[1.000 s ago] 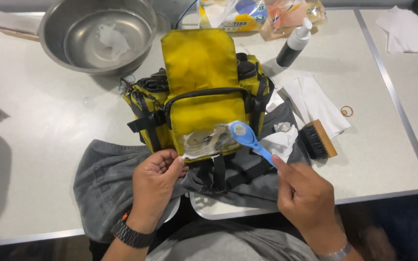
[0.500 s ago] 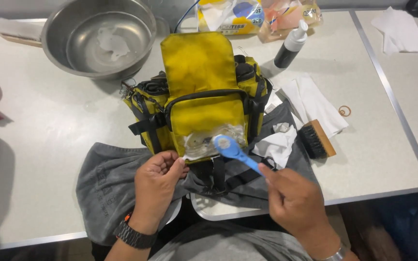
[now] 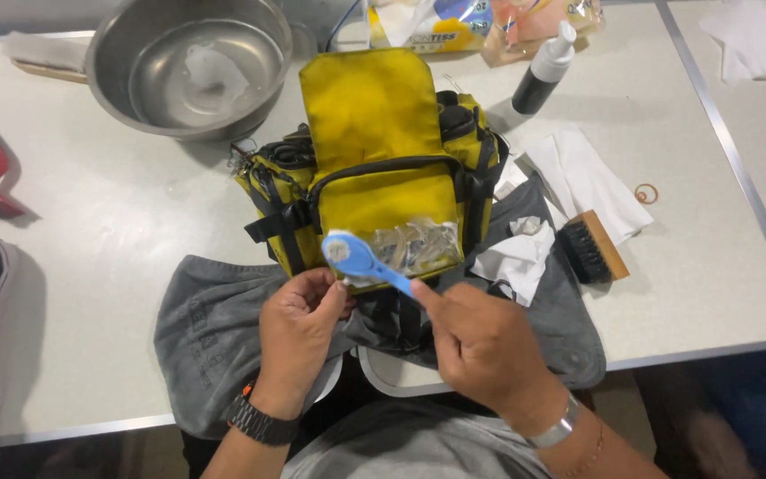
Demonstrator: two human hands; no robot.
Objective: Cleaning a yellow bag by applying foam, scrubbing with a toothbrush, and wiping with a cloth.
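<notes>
On the white table (image 3: pixel 99 231), one yellow bag (image 3: pixel 374 177) sits on one grey towel (image 3: pixel 214 328); right hand (image 3: pixel 485 341) grips one blue brush (image 3: pixel 361 260) against its foamy pocket, left hand (image 3: pixel 299 333) pinches bag's lower edge. One steel bowl (image 3: pixel 188 66), one wooden brush (image 3: pixel 596 248) nearby.

A steel bowl (image 3: pixel 190 66) is sitting at the table's far left, a wooden brush (image 3: pixel 594 247) is lying right, beside white tissues (image 3: pixel 578 177) and a dark bottle (image 3: pixel 543 78).
</notes>
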